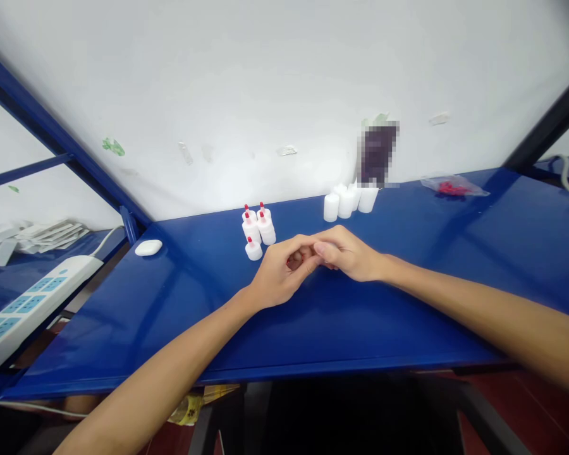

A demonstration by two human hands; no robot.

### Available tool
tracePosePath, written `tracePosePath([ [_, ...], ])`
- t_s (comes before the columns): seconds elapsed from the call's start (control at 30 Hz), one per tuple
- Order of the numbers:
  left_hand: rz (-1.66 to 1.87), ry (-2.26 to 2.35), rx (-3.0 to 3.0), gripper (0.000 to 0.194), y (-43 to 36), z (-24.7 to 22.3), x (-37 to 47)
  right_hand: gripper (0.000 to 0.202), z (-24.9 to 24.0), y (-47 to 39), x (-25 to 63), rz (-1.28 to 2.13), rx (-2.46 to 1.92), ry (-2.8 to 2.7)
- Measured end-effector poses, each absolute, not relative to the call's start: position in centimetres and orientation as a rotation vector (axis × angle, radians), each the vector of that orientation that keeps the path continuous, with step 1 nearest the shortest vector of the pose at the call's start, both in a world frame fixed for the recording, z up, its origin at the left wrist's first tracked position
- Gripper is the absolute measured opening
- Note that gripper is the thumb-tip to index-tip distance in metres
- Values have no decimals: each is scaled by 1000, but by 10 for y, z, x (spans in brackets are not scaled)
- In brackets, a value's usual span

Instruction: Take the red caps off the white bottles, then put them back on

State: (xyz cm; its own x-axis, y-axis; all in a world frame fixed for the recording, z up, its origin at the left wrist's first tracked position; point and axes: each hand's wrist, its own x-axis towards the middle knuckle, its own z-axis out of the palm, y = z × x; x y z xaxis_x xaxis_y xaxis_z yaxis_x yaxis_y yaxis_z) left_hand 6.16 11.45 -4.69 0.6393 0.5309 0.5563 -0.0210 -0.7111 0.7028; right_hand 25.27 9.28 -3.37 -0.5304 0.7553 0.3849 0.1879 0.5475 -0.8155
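Note:
My left hand (284, 272) and my right hand (348, 253) meet over the middle of the blue table, fingertips touching. Both are closed, with fingers curled and thumbs pressed inward. A tiny speck of red shows inside the left hand's curl; whatever the fingers hold is hidden. Just beyond the left hand stands a group of small white bottles with red tips (260, 230), upright and close together. Behind the right hand, near the wall, several plain white bottles (345, 203) stand in a cluster, without red tips showing.
A clear plastic bag with small red pieces (454, 188) lies at the back right of the blue table (341, 335). On the left sits a white rounded object (148, 248). A white power strip (38, 303) runs along the left side. A blurred dark patch (378, 155) is against the wall.

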Motion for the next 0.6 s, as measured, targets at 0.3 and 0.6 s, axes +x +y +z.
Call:
tracePosePath([
  [0.3, 1095, 409, 2182, 14, 111, -46, 66, 50, -38, 94, 252, 938, -816, -1975],
  [0.6, 1455, 717, 2635, 9, 167, -6, -3, 53, -45, 102, 259, 881, -970, -1707],
])
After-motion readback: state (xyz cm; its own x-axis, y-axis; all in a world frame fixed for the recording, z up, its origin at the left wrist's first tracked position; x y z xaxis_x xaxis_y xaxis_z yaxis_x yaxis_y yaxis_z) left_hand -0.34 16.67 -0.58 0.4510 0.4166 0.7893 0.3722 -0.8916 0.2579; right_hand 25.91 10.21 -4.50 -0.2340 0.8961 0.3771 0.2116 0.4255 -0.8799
